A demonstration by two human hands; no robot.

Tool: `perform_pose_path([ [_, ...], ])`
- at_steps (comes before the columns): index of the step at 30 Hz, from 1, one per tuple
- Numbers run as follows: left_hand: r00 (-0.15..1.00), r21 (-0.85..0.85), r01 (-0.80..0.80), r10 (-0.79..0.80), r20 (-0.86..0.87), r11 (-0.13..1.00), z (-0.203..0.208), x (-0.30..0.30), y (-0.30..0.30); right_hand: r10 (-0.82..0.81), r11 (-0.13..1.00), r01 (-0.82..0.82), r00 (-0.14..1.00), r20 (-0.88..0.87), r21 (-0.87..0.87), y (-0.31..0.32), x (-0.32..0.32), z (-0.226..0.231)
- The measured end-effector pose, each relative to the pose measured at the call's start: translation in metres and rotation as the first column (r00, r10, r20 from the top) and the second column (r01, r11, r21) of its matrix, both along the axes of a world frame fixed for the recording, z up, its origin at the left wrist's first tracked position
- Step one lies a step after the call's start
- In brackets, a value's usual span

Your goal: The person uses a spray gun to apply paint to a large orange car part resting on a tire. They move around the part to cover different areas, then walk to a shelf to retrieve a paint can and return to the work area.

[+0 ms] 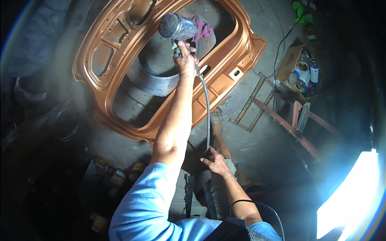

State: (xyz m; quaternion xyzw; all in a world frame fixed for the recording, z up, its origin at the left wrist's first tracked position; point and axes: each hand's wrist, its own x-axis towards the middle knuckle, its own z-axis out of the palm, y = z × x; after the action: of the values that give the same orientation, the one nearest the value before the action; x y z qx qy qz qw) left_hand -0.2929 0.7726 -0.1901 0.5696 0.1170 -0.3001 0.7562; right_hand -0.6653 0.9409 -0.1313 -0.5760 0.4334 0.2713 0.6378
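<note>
My left hand (185, 62) reaches far forward, its fingers wrapped round the handle of a spray gun (175, 26). The gun has a metal cup, stained and tilted on its side, with a purple rag (202, 29) bunched against it. From the handle a grey air hose (207, 104) runs down to my right hand (217, 161), whose fingers close on it near my body. Beneath the gun is a copper-coloured car tailgate frame (177, 116) with large openings. Its near edge passes under my left forearm. The gun's nozzle and trigger are hard to make out.
A worn tyre (155, 85) shows under the frame. On the right stand a cardboard box (290, 62) with several cans, a rusty metal frame (246, 125) and a red metal stand (287, 127). A bright lamp (350, 197) glares at lower right. Cables cross the floor.
</note>
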Motion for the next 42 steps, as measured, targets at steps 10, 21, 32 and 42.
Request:
perform_pose_path([
  [10, 0.956, -0.029, 0.289, -0.290, -0.050, 0.957, -0.016, -0.007, 0.012, 0.074, 0.997, -0.074, 0.997, -0.012, 0.020, 0.017, -0.002, -0.022],
  [21, 0.824, 0.344, 0.150, -0.310, 0.475, 0.927, 0.028, -0.088, 0.180, 0.796, 0.605, -0.796, 0.602, -0.069, 0.035, 0.096, -0.009, -0.016],
  [32, 0.837, 0.440, -0.535, 0.524, 0.157, 0.721, 0.037, -0.154, 0.369, 0.379, 0.762, -0.550, 0.807, -0.453, -0.342, 0.042, -0.049, 0.033],
  [42, 0.924, 0.264, -0.355, 0.294, 0.242, 0.897, -0.032, -0.110, 0.242, 0.352, 0.801, -0.549, 0.753, -0.556, -0.237, 0.017, -0.027, 0.022],
])
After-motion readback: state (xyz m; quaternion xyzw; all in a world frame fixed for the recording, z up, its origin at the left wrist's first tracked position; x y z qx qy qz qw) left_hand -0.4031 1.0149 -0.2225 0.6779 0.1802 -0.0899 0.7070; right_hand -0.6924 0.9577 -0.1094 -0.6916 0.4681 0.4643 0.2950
